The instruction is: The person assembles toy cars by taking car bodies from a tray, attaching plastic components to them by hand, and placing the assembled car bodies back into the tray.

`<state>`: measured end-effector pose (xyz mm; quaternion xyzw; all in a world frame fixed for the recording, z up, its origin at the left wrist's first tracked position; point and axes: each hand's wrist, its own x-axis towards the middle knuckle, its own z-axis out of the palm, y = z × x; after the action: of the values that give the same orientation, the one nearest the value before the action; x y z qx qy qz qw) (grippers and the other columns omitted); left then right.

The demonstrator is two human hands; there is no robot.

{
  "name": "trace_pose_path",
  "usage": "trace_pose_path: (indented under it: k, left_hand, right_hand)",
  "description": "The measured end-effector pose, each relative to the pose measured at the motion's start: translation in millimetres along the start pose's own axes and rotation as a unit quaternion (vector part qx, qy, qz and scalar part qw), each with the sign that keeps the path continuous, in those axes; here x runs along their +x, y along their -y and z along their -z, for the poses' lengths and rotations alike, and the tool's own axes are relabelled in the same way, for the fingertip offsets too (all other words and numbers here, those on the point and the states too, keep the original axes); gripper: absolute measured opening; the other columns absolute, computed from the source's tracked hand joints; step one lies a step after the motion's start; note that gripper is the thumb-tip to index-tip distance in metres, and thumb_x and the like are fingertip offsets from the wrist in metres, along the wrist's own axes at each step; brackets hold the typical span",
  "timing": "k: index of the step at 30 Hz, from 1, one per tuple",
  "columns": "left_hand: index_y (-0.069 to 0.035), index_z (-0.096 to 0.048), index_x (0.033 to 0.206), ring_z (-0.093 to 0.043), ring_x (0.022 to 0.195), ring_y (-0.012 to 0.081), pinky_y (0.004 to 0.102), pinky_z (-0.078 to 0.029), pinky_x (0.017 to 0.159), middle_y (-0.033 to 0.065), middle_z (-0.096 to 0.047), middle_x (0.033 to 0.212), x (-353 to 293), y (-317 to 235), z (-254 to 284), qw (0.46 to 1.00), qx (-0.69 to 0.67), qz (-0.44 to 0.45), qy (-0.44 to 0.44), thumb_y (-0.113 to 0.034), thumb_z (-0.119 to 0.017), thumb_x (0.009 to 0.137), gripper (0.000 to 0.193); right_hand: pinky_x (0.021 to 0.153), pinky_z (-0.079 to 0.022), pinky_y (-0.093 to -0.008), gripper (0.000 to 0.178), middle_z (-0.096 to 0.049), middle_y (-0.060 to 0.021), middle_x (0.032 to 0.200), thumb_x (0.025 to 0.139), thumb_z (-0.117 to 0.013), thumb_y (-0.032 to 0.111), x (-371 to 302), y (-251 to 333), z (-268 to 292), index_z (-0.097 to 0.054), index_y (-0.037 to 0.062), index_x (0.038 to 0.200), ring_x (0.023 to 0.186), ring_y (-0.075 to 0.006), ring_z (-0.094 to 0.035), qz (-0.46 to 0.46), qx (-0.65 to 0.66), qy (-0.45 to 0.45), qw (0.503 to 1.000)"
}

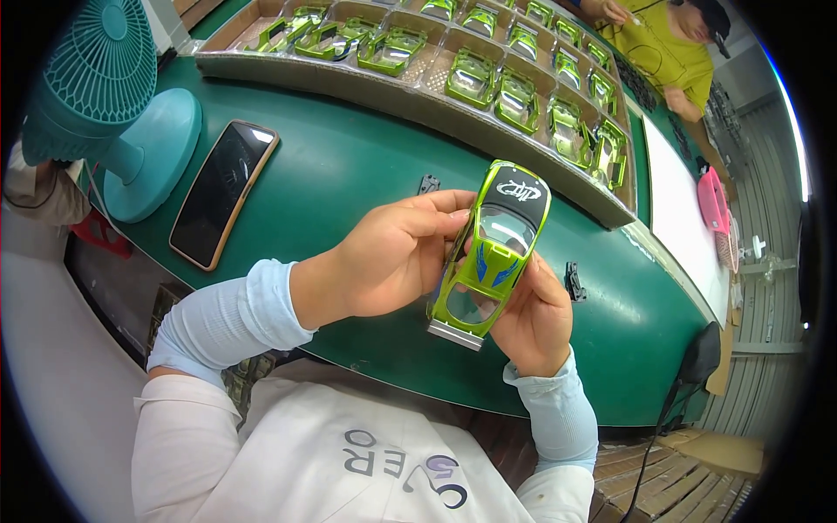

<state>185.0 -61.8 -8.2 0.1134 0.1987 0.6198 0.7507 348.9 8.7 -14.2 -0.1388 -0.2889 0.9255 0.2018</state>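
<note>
A green toy car body with a black hood, clear windows, blue wing-like markings and a grey strip at its near end is held up over the table. My left hand grips its left side, thumb and fingers closed along the edge. On the other side my right hand holds it, with the thumb along the edge and the remaining fingers mostly hidden beneath. Just beyond the car body, a small black plastic part lies on the table. Another black plastic part rests to the right of my right hand.
A divided cardboard tray holding several similar green car bodies spans the far side of the green table. At left are a phone and a teal fan. A pink basket and a person in yellow are at right.
</note>
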Motion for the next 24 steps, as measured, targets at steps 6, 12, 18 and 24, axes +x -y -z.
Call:
trace_pose_path:
  k: [6, 12, 18, 24]
  left_hand:
    - [-0.001, -0.039, 0.119, -0.053, 0.095, 0.0174, 0.0346, -0.042, 0.085, 0.0089, -0.053, 0.107, 0.7, 1.0, 4.6, 1.0, -0.005, 0.013, 0.018, -0.011, -0.036, 0.091, 0.03]
    - [-0.002, -0.035, 0.122, -0.054, 0.096, 0.0179, 0.0362, -0.044, 0.085, 0.0088, -0.052, 0.108, 0.3, 2.7, 6.2, 0.999, -0.015, 0.015, 0.038, -0.011, -0.036, 0.091, 0.033]
    - [-0.003, -0.041, 0.116, -0.054, 0.091, 0.0155, 0.034, -0.043, 0.084, 0.0061, -0.054, 0.1, 1.3, 9.7, 10.1, 0.996, -0.068, 0.014, 0.059, -0.015, -0.035, 0.092, 0.028]
    - [-0.003, -0.047, 0.105, -0.051, 0.079, 0.0114, 0.0268, -0.042, 0.074, 0.004, -0.056, 0.092, 1.3, 3.0, 1.2, 0.999, -0.011, -0.018, -0.038, -0.017, -0.037, 0.092, 0.022]
  right_hand:
    - [0.088, -0.04, -0.0346, 0.043, -0.052, -0.005, 0.106, 0.089, -0.046, 0.026, -3.2, -0.9, 0.9, -0.038, -0.0004, 0.121, 0.096, -0.0155, -0.051, 0.004, 0.009, -0.035, 0.999]
    - [0.081, -0.042, -0.0309, 0.04, -0.054, -0.0013, 0.088, 0.083, -0.057, 0.025, -5.1, -0.4, 5.0, -0.045, 0.0004, 0.113, 0.085, -0.0118, -0.051, 0.016, -0.012, -0.043, 0.999]
    - [0.076, -0.041, -0.0274, 0.034, -0.055, -0.0036, 0.087, 0.083, -0.057, 0.022, -7.4, 1.0, 7.8, -0.049, -0.0014, 0.107, 0.08, -0.0117, -0.051, 0.037, -0.012, 0.038, 0.999]
    - [0.074, -0.044, -0.0267, 0.036, -0.058, -0.0103, 0.096, 0.079, -0.056, 0.006, 2.6, 7.1, 1.3, -0.046, -0.0056, 0.112, 0.085, -0.0148, -0.055, 0.116, -0.2, -0.099, 0.968]
